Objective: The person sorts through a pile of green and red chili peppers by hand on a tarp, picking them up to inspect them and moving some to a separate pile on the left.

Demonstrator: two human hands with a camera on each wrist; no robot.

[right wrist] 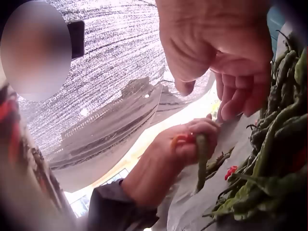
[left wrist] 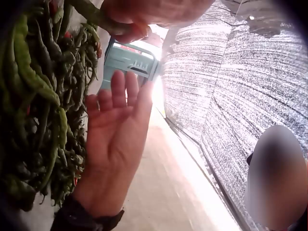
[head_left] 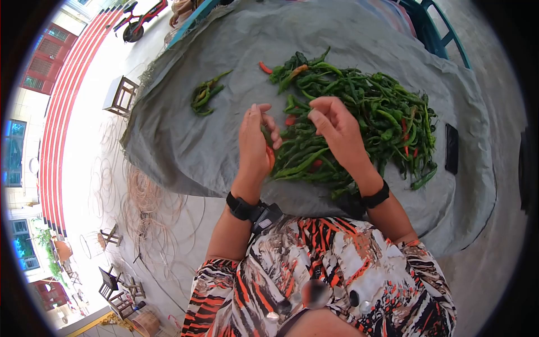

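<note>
Patterned shirt lies nearest, left grip clamped on peppers, right grip apart, overlapping heap beside phone.

Two pepper piles, two wristbands, one bike

The left grip holds peppers beside a pepper heap.

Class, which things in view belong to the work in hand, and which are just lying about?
In the work: left hand, held peppers, right hand, pepper heap, small pepper pile, sheet beneath.

Lying about: phone, bike, stool, wire coils.
</note>
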